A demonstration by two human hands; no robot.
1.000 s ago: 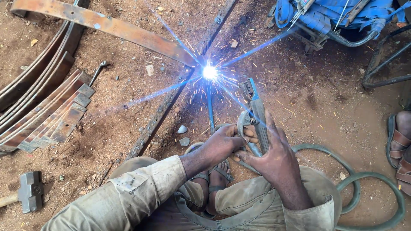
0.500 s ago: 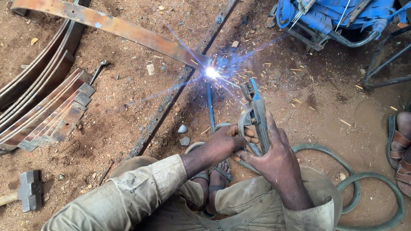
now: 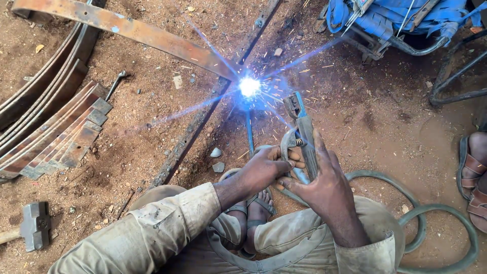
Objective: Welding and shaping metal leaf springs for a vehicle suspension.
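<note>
Sledgehammer (image 3: 34,225) near the ground's lower left edge, stacked leaf springs (image 3: 56,134) above it. At centre, left hand (image 3: 264,170) clenched around the electrode holder (image 3: 302,134); right hand (image 3: 324,185) grasping the same holder. Welding rod (image 3: 249,133) touching the long steel bar (image 3: 203,119) at the bright arc (image 3: 249,86).

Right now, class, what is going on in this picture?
A person sits on bare dirt, welding. Both hands grip an electrode holder: the right hand around its handle, the left hand steadying it. The rod meets a long metal bar in a bright arc, throwing sparks. Rusty leaf springs and a hammer lie to the left.
</note>
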